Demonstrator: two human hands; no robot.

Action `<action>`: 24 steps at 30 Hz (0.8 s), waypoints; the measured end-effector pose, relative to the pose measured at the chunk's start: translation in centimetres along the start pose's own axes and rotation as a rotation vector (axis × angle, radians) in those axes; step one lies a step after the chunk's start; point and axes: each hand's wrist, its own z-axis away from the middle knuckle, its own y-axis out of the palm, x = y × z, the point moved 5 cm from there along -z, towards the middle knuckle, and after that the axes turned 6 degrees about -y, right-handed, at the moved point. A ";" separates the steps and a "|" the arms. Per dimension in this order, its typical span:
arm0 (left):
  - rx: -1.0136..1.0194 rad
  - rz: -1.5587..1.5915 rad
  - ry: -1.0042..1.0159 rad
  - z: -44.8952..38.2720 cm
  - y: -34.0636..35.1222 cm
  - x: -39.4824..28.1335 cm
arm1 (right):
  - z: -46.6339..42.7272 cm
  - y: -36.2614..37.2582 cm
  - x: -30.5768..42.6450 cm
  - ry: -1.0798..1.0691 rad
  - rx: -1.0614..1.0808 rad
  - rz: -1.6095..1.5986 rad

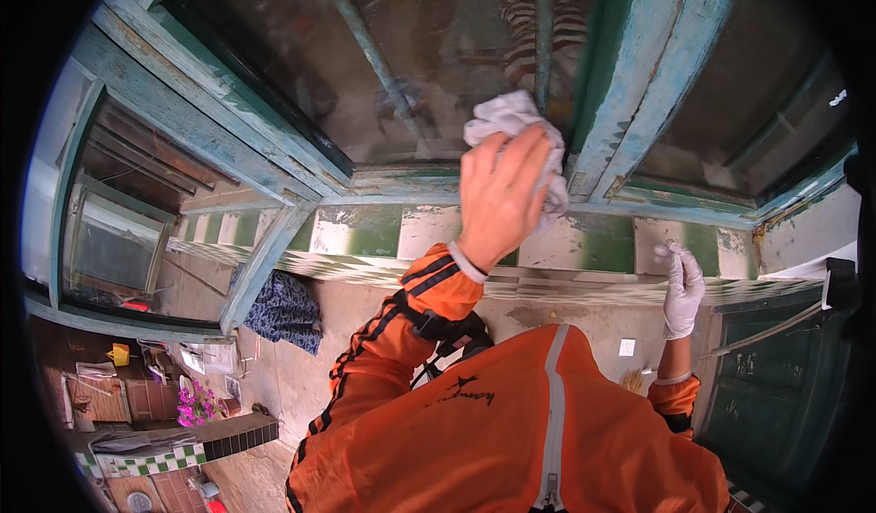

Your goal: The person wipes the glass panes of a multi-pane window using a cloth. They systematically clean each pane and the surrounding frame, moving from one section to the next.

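My left hand (503,185) is bare and presses a crumpled whitish cloth (510,109) against the lower right part of a window pane (438,68), beside the blue-green wooden frame (650,55). Its fingers are spread over the cloth, and the thumb is hidden. On my right hand (683,287) is a thin white glove. That hand is raised over the green and white tiled sill (595,239), its fingers loosely bent and nothing visible in them. Metal bars and a striped shape show through or in the glass.
An open window sash (263,267) juts out at the left. Below it hangs a dark patterned cloth (284,311). Pink flowers (196,403) stand by a low tiled ledge (164,458) at the lower left. A dark green door (766,376) is at the right, near a pole (766,332).
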 end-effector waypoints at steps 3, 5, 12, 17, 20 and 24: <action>0.104 -0.085 0.050 0.5 2.2 -1.1 | 0.3 0.1 0.1 0.020 0.000 -0.002; 0.168 -0.100 0.076 1.5 3.0 -1.1 | 0.3 0.3 0.4 0.002 0.006 -0.022; 0.262 -0.058 0.082 2.7 2.8 -0.8 | 0.7 0.1 0.1 -0.043 0.028 0.061; 0.193 -0.052 0.069 2.1 3.0 -1.4 | 0.8 0.8 -0.5 0.025 0.031 -0.094; 0.255 -0.074 0.098 2.7 2.8 -0.5 | -0.1 2.1 -0.3 0.040 0.071 -0.026; 0.189 -0.139 -0.045 3.5 -0.7 3.3 | -1.8 3.7 0.7 -0.048 0.116 0.026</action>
